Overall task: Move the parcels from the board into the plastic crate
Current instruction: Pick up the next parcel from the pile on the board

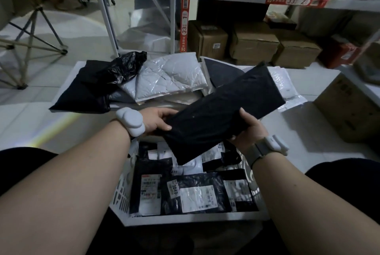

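Both the left hand (158, 120) and right hand (247, 131) grasp the long black parcel (224, 110) by its near end, holding it tilted above the plastic crate (123, 193), apparently for lowering in; other parcels wait on the board (67, 81).

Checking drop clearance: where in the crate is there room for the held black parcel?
Crate looks crowded: labelled parcels cover its visible floor, no bare patch. Best spot is on top of them, far end, under the black parcel gripped by left hand and right hand. Board is piled too.
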Motion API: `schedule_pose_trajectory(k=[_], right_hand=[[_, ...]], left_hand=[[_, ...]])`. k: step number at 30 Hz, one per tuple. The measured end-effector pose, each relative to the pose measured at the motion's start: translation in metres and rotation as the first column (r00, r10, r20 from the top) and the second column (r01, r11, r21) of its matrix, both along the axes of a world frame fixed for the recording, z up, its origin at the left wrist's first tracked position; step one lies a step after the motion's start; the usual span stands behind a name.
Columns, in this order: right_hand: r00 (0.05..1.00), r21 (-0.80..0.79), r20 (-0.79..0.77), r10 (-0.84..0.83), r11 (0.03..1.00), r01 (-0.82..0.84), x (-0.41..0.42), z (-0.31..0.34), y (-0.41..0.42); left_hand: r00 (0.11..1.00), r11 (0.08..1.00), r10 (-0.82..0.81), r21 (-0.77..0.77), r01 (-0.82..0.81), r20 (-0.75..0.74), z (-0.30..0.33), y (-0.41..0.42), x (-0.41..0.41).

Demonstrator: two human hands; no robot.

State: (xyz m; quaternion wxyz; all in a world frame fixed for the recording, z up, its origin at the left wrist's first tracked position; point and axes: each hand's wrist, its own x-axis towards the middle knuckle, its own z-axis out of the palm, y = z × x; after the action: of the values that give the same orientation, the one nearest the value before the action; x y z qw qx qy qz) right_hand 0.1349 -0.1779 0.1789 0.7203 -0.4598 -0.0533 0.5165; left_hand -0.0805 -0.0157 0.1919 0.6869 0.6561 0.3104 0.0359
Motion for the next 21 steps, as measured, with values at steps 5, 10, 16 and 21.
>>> schedule_pose_trajectory(k=[5, 10, 16, 21], right_hand=[[0.996, -0.161, 0.025, -0.083, 0.983, 0.086, -0.011, -0.003, -0.012], [0.995, -0.214, 0.088, -0.037, 0.975, 0.055, -0.012, -0.011, -0.017], [0.967, -0.291, 0.245, 0.073, 0.957, 0.002, -0.023, -0.018, -0.012], [0.915, -0.333, 0.372, 0.155, 0.943, -0.024, -0.029, -0.020, -0.009]], left_hand=[[0.988, 0.993, 0.033, 0.119, -0.015, -0.148, -0.011, -0.010, 0.000], [0.906, 0.863, -0.008, 0.456, 0.220, -0.423, -0.010, -0.026, 0.011], [0.927, 0.780, 0.123, 0.612, 0.130, -0.354, -0.013, -0.043, 0.025], [0.939, 0.787, 0.087, 0.601, 0.140, -0.332, -0.015, -0.055, 0.034]])
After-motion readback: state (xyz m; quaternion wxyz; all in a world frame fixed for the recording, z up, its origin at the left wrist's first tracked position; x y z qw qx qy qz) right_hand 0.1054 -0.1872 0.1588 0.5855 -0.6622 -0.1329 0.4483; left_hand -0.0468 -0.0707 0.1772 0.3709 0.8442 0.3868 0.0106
